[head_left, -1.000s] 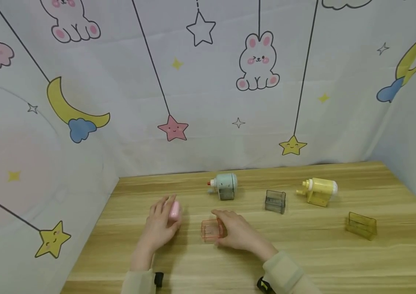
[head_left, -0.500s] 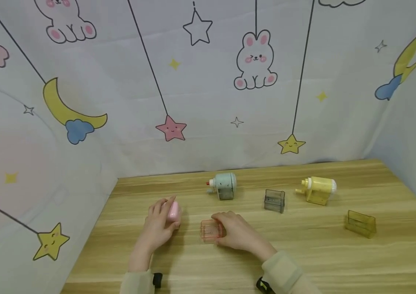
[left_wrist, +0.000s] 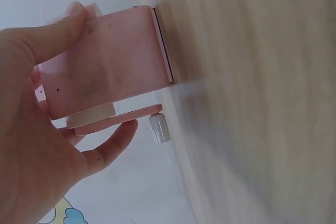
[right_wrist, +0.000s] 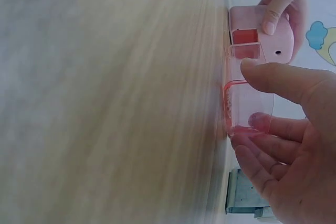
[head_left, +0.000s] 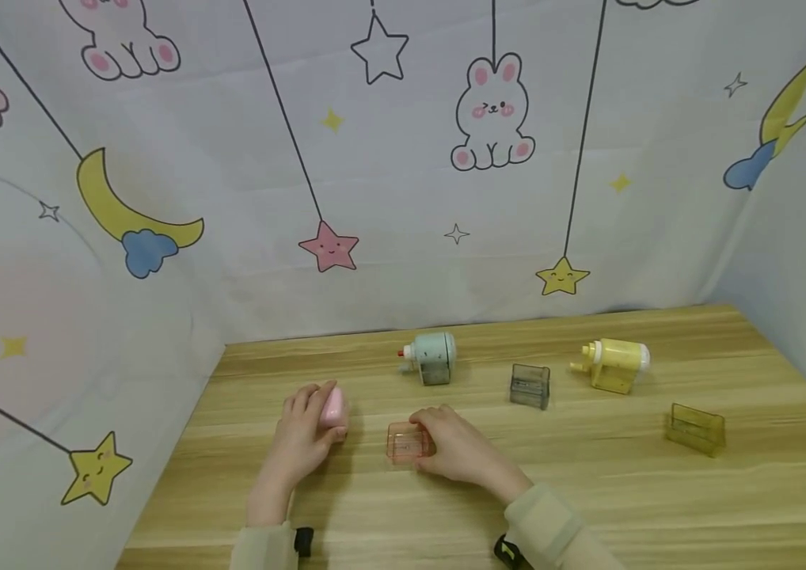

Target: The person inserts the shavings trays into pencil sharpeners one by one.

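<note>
My left hand grips a pink crank pencil sharpener on the table. In the left wrist view, my thumb lies on one side of the sharpener's body, and a finger touches the crank arm with its white knob. To the right, my right hand holds a clear pink shavings drawer between thumb and fingers. The right wrist view shows the drawer standing on the table, with the sharpener beyond it. A gap separates the two in the head view.
Behind stands a light blue crank sharpener. A grey clear drawer lies right of it. Farther right are a yellow sharpener and a yellow clear drawer. A printed white cloth borders the wooden table.
The head view has shifted slightly. Both hands keep their holds, left on the pink sharpener and right on the clear pink drawer, with hardly any movement.
</note>
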Demonstrator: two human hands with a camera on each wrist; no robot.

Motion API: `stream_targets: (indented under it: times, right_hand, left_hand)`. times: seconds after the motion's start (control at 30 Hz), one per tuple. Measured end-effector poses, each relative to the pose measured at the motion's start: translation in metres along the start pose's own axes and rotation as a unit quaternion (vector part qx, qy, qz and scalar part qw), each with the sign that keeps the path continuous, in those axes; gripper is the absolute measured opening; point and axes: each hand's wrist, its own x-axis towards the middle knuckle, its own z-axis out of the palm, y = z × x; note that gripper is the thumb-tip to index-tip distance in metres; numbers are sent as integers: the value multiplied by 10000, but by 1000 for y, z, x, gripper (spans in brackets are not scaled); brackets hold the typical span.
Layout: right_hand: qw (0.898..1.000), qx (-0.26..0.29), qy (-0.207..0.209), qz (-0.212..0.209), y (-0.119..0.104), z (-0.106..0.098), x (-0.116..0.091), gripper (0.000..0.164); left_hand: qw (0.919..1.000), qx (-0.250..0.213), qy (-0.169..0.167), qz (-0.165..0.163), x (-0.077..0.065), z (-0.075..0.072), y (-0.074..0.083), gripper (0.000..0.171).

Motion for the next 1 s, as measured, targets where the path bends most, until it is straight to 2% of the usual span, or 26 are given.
stream_targets:
  times: [0.3, 0.67, 1.0]
  right_hand:
    - [9999, 46, 73, -54, -2, 2, 1, 55]
    - [9999, 95, 78, -5, -4, 3, 3, 54]
    - [9994, 10, 312, -169, -5, 3, 6, 53]
  left_hand:
    - [9999, -12, 31, 141, -1, 0, -1, 68]
    - [9997, -54, 23, 218, 0, 0, 5, 68]
    - [9991, -121, 26, 408, 2, 1, 9, 66]
